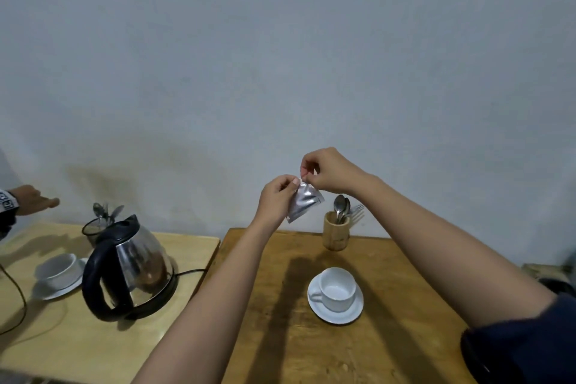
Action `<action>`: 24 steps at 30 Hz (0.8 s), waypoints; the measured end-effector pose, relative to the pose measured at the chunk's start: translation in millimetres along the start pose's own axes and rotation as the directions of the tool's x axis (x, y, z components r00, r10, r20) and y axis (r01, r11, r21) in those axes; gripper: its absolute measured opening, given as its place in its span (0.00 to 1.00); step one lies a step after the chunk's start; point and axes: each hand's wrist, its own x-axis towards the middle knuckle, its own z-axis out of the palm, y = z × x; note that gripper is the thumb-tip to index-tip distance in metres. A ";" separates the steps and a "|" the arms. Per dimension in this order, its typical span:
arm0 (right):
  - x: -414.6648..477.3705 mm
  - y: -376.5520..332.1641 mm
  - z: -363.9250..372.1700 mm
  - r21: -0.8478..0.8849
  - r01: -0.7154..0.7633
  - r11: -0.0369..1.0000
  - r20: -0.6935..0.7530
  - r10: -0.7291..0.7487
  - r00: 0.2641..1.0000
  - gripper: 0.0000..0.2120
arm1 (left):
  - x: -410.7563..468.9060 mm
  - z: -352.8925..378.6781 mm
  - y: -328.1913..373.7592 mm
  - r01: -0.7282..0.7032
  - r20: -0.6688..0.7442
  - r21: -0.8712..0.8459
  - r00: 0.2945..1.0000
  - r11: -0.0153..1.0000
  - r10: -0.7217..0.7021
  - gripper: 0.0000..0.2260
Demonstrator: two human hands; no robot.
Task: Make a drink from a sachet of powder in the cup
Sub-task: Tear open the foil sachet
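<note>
I hold a small silver sachet (304, 203) in the air, high above the brown table (389, 337). My left hand (276, 201) grips its upper left side. My right hand (327, 170) pinches its top corner between thumb and forefinger. Below and to the right, an empty white cup (338, 288) stands on a white saucer (335, 316) on the table, its handle pointing left.
A wooden holder (335, 235) with spoons and a fork stands at the back of the brown table. On the lighter table (46, 349) to the left are an electric kettle (131, 268) on its base, another cup with saucer (59, 273) and a dark cutlery holder (93, 227). Another person's hand (32, 199) reaches in at far left.
</note>
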 end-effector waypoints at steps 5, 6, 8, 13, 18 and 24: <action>-2.3 -3.6 10.0 -0.081 0.074 0.994 -0.014 -0.075 0.997 0.07 | 1.8 -5.2 5.1 0.089 0.041 -0.121 0.996 0.989 -0.084 0.12; -3.3 -4.3 12.2 -0.087 0.091 0.992 -0.018 -0.092 0.996 0.07 | 1.8 -6.4 4.9 0.096 0.046 -0.124 0.995 0.988 -0.091 0.12; -5.2 -5.0 16.5 -0.091 0.120 0.989 -0.024 -0.123 0.992 0.07 | 1.0 -8.3 4.2 0.105 0.051 -0.127 0.994 0.986 -0.099 0.12; -7.9 -2.0 30.0 -0.100 0.175 0.979 -0.037 -0.180 0.983 0.08 | -2.6 -13.7 0.0 0.120 0.043 -0.122 0.992 0.985 -0.116 0.09; -10.7 -0.3 41.4 -0.097 0.181 0.979 -0.029 -0.185 0.982 0.09 | -4.6 -18.5 -6.8 0.147 0.007 -0.061 0.989 0.987 -0.147 0.06; -7.6 -7.1 46.1 0.127 -0.031 0.991 -0.143 0.050 0.988 0.05 | -7.1 -23.7 -13.0 0.040 -0.131 0.030 0.991 0.999 -0.036 0.08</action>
